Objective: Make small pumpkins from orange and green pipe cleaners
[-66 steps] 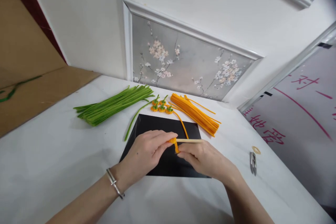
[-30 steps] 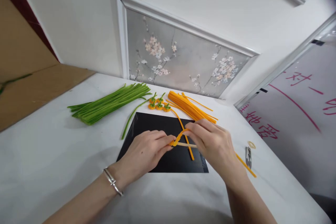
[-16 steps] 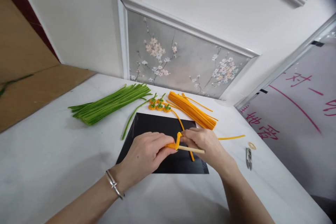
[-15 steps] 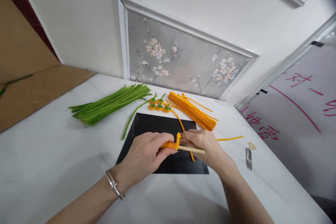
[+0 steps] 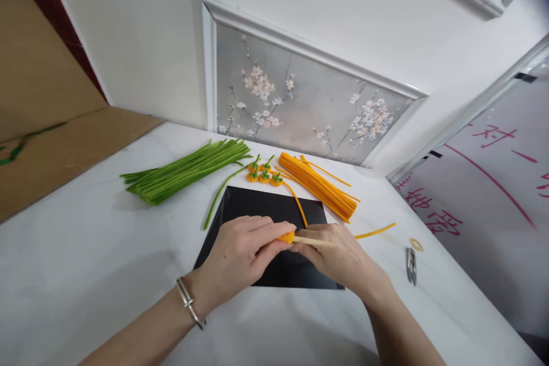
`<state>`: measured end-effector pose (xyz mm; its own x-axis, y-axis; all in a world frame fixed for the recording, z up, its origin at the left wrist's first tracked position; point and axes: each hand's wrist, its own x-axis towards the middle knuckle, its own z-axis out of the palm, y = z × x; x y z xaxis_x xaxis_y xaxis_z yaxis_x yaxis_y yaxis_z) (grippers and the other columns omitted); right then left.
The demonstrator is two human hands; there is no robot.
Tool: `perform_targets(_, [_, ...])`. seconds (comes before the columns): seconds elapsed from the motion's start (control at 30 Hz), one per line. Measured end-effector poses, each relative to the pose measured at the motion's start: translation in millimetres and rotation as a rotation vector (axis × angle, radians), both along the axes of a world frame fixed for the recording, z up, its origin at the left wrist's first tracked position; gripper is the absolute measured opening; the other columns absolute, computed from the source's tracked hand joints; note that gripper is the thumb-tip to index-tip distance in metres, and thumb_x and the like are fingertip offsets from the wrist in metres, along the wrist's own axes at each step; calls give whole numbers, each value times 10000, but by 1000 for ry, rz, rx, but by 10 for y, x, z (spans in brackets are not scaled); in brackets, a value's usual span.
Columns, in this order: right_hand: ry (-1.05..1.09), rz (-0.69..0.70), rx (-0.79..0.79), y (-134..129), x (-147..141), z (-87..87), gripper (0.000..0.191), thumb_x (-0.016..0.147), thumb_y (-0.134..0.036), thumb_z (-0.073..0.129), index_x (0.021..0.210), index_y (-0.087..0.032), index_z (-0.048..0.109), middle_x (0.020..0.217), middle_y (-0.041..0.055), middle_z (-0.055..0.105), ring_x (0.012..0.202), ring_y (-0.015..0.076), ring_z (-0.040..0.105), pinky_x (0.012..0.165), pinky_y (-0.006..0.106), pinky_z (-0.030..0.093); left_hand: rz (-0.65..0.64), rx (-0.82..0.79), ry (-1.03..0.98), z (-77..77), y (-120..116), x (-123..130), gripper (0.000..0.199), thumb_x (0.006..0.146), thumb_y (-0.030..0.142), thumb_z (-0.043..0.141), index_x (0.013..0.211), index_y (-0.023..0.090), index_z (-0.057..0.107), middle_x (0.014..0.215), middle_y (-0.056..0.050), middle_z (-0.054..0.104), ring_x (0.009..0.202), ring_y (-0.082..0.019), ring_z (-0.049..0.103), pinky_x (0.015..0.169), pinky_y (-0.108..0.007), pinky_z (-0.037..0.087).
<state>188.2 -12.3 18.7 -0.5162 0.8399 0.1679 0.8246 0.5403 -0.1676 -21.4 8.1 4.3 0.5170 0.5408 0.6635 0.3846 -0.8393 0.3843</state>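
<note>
My left hand (image 5: 246, 246) is closed around an orange fuzzy stem (image 5: 286, 237) coiled on a pale wooden stick (image 5: 315, 241). Close against it on the right, my right hand (image 5: 337, 249) is pinched at the coil's end, its fingertips partly hidden; the stick runs across it. Both hands are above a black mat (image 5: 283, 271). An orange strand (image 5: 297, 197) curves onto the mat from the back, and another strand (image 5: 377, 231) sticks out to the right of my right hand.
Behind the mat lie a green stem bundle (image 5: 189, 171), several small orange pieces with green tops (image 5: 264, 177) and an orange stem bundle (image 5: 319, 186). Small metal snips (image 5: 411, 266) and a yellowish ring (image 5: 416, 245) lie right. Cardboard (image 5: 81, 154) stands at left.
The raised orange end between my hands has been wrapped down around the stick. My right hand has moved slightly lower, against the coil. The view has shifted a little.
</note>
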Motion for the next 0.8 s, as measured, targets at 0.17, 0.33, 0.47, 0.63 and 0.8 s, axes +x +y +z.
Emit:
perform_targets(0.17, [225,5,-102,2,-24,-17,134,910,-284,572,1012,-251,652,904,7,696,721,134,637,627,235,427,-39,-284,-113,20,-14,30,227,917,173,517,1065,235,678,869,5,710,723,-117,627,673,-229,491])
perform_targets(0.33, [611,-68,-235,37,-128,-80,135,916,-288,530,887,-194,623,742,-10,657,509,95,574,498,208,441,-88,-583,-252,6,-34,72,256,933,226,497,1124,235,667,873,8,706,797,-124,648,703,-215,523])
perform_targets(0.47, [599,-47,-50,8,-193,-81,261,949,-235,456,719,-196,572,606,-24,568,529,101,516,537,211,401,-17,-606,-237,-11,-19,81,282,943,258,479,1165,200,643,727,28,651,689,-113,613,667,-218,523])
perform_targets(0.63, [467,3,17,-63,-214,-66,245,964,-230,408,761,-201,543,646,-6,533,564,122,491,554,235,358,-1,-519,-199,-40,0,75,286,946,232,472,1171,211,646,928,-7,702,863,-138,652,762,-233,539])
perform_targets(0.8, [400,-33,50,-96,-176,-41,250,966,-227,404,737,-204,502,617,-18,505,540,120,467,537,239,318,50,-436,-147,-49,-5,65,346,933,205,479,1261,224,587,1150,-40,695,1010,-167,659,866,-271,540])
